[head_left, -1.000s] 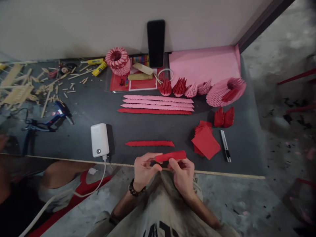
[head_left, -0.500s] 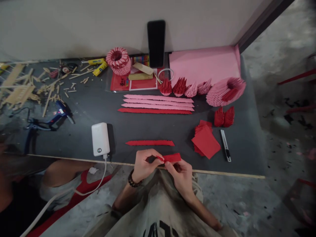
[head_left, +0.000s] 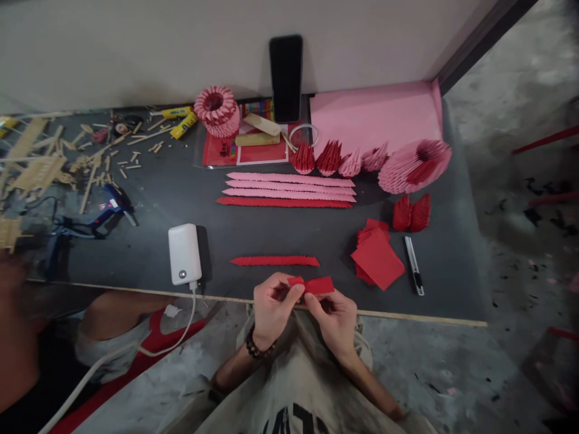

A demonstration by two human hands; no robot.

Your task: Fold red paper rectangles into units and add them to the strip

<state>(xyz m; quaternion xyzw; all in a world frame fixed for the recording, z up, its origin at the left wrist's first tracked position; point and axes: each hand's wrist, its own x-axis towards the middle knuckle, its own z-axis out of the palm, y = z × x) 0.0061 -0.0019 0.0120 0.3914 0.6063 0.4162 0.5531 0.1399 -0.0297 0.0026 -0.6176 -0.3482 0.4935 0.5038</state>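
My left hand (head_left: pixel 278 304) and my right hand (head_left: pixel 332 316) pinch a narrow folded strip of red paper (head_left: pixel 319 285) between thumbs and fingers, just over the table's front edge. The strip's left end pokes out above my left thumb. Just beyond my hands lies a short row of interlocked red paper pieces (head_left: pixel 275 261). Farther back are a longer red row (head_left: pixel 284 204) and several pink rows (head_left: pixel 290 188). To the right sits a pile of red paper rectangles (head_left: pixel 379 259), with a utility knife (head_left: pixel 414 265) beside it.
A white power bank (head_left: pixel 184 254) with a cable stands left. Beyond it are a blue glue gun (head_left: pixel 102 217) and scattered wooden sticks (head_left: pixel 93 175). A phone (head_left: pixel 286 78) leans on the wall. Folded paper clusters (head_left: pixel 329 158) line the back. Another person's arm (head_left: pixel 15 325) is at far left.
My left hand has turned and shifted slightly right along the red strip, its thumb now pointing up. My right hand keeps its pinch. The other person's arm has moved toward the table.
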